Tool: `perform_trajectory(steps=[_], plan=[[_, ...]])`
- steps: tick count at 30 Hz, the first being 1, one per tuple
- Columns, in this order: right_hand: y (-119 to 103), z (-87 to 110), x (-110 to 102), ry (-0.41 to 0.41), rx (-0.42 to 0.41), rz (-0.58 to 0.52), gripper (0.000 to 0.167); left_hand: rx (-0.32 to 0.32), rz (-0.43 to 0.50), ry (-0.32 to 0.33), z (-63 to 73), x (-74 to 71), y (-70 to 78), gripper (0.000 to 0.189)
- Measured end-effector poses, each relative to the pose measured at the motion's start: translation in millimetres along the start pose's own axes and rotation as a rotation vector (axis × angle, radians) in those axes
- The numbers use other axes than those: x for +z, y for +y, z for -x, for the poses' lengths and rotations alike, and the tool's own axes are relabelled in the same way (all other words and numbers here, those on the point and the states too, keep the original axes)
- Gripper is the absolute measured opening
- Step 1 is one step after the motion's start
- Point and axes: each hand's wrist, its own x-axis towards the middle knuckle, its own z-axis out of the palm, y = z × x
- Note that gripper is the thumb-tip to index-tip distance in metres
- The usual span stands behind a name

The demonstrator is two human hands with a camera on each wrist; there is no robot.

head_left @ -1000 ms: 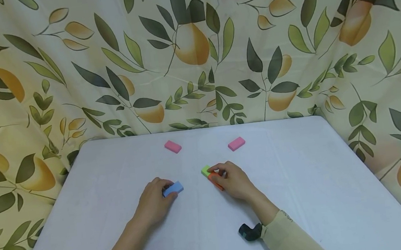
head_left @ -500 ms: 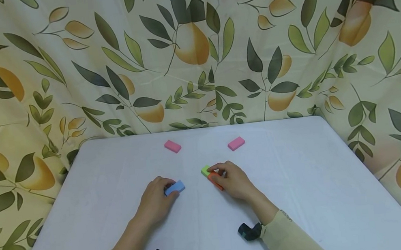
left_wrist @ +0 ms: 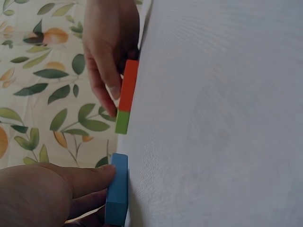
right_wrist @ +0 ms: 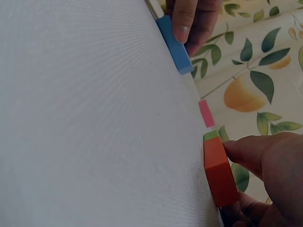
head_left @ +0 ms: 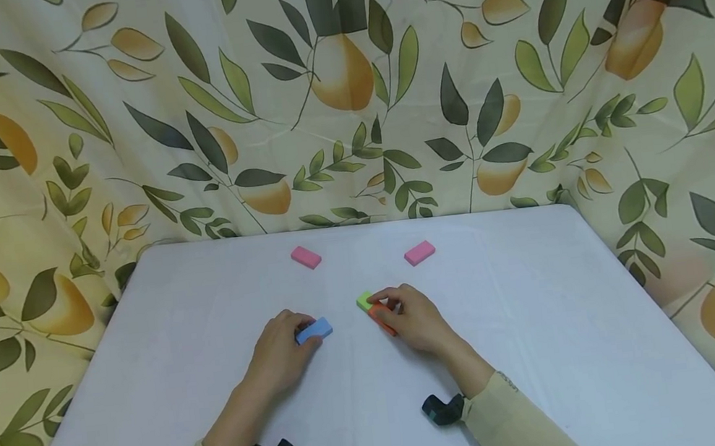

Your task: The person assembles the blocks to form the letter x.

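Observation:
My left hand [head_left: 279, 353] grips a blue block [head_left: 314, 330] between thumb and fingers, low over the white table. In the left wrist view the blue block [left_wrist: 118, 189] stands close to the table surface; whether it touches is hard to tell. My right hand [head_left: 419, 322] pinches an orange-red block [head_left: 381, 320] along its sides. A light green block [head_left: 363, 301] meets the far end of the orange one, end to end, with my right fingertips near that joint. A gap separates the blue block from this pair.
Two pink blocks lie farther back on the white table [head_left: 525, 322]: one pink block [head_left: 306, 257] left of centre, another pink block [head_left: 419, 253] to the right. Behind the table's far edge hangs a leaf-and-fruit patterned curtain [head_left: 194, 160].
My left hand has shifted slightly to the right with the blue block, nearer the orange and green pair. The right hand stays in place on the orange block. The head view has tilted slightly.

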Motion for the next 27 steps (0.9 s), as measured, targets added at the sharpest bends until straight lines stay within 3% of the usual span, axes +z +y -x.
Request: perform_trajectory(steps=[27], plan=[[-0.6, -0.2, 1.1, -0.002, 0.018, -0.001, 0.024, -0.012, 0.009, -0.020, -6.3, 8.4, 6.9, 0.030]])
